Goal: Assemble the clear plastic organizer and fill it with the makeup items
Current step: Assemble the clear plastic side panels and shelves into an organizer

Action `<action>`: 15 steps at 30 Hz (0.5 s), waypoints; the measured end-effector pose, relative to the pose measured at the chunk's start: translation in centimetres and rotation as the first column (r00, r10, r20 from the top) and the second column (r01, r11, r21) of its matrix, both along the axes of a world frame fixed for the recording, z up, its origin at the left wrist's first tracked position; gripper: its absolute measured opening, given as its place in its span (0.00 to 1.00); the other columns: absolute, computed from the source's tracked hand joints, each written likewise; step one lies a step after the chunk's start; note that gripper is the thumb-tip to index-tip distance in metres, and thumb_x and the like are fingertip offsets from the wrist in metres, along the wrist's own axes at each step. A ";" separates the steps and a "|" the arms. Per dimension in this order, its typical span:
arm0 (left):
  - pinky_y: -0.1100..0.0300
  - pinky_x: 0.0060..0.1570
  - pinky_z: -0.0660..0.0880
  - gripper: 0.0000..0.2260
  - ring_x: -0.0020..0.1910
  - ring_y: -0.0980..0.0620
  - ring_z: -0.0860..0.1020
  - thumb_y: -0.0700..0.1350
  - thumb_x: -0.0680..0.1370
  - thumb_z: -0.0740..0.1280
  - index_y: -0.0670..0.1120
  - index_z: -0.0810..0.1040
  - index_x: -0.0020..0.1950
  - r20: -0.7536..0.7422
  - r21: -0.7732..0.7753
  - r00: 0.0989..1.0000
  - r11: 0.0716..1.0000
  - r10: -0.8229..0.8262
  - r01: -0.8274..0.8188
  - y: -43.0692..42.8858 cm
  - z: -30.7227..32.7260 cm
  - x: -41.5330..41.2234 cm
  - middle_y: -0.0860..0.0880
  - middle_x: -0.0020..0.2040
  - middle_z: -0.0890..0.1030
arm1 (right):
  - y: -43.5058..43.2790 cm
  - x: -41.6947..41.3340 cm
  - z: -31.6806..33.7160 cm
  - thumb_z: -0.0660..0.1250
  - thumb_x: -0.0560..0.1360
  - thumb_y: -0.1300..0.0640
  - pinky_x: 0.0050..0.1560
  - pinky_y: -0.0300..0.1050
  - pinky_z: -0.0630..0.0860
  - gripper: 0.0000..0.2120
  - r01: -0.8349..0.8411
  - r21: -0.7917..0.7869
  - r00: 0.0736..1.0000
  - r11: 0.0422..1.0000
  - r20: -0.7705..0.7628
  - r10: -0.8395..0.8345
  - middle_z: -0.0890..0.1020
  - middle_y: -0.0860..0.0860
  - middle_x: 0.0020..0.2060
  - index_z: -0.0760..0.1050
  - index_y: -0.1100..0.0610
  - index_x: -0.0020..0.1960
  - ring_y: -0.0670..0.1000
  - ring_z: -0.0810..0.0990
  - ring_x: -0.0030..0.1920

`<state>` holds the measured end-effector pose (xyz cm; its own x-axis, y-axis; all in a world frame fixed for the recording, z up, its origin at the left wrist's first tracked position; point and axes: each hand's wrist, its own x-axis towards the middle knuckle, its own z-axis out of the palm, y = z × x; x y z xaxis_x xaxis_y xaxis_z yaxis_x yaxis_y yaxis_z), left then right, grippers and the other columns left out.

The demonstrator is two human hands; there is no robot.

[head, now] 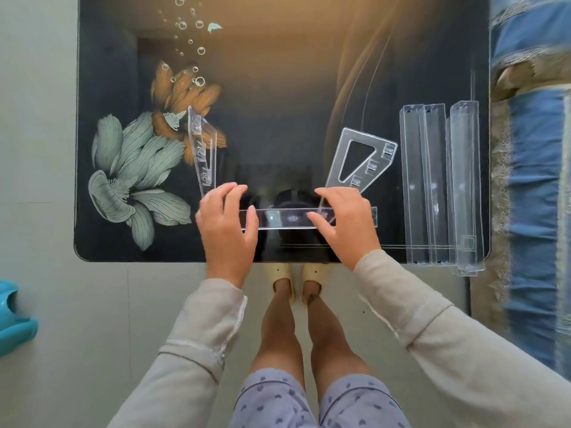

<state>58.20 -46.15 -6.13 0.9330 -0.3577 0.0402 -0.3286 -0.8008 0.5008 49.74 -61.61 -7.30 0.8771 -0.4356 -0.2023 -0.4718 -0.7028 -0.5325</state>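
Observation:
A long clear tray strip (287,218) lies crosswise near the table's front edge. My left hand (227,223) grips its left end, where a clear triangular side panel (202,149) stands upright. My right hand (346,220) grips the strip near its right end, fingers against a second triangular side panel (360,159) that leans to the right. Three more clear tray strips (438,183) lie side by side at the table's right. No makeup items are in view.
The table (278,88) is glossy black glass with printed flowers (139,168) at the left. A blue patterned fabric (531,180) runs along the right side. A teal object (12,319) sits on the floor at left. My legs and slippers show below the table edge.

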 end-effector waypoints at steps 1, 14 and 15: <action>0.49 0.58 0.71 0.13 0.56 0.41 0.76 0.40 0.73 0.65 0.40 0.78 0.56 -0.036 -0.010 0.997 0.998 -0.064 0.064 -1.4 0.2 -0.3 0.40 0.55 0.79 | -0.7 -0.6 0.3 0.67 0.74 0.55 0.58 0.43 0.65 0.15 0.122 0.042 0.992 0.992 0.018 -0.122 0.80 0.53 0.55 0.75 0.57 0.60 0.54 0.74 0.59; 0.53 0.64 0.67 0.16 0.62 0.41 0.70 0.35 0.76 0.58 0.39 0.71 0.64 -0.666 -0.014 0.746 1.000 -0.017 0.010 -15.3 -1.5 0.0 0.39 0.64 0.70 | -7.3 1.7 1.4 0.56 0.77 0.65 0.56 0.47 0.73 0.13 0.802 0.597 0.430 -0.004 -0.582 -0.690 0.77 0.62 0.62 0.69 0.59 0.35 0.56 0.78 0.58; 0.53 0.65 0.66 0.16 0.63 0.41 0.70 0.35 0.76 0.58 0.40 0.71 0.64 -0.675 -0.018 0.738 1.000 -0.007 -0.007 -15.4 -1.6 0.0 0.40 0.64 0.69 | -7.7 1.8 1.3 0.56 0.77 0.64 0.58 0.47 0.71 0.11 0.797 0.604 0.436 -0.033 -0.610 -0.662 0.77 0.59 0.63 0.71 0.59 0.38 0.55 0.77 0.60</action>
<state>58.19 -61.51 -7.75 0.7180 -0.3632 -0.5938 0.1015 -0.7893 0.6056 51.52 -69.26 -6.00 0.1199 -0.4147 -0.9020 -0.5419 0.7339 -0.4095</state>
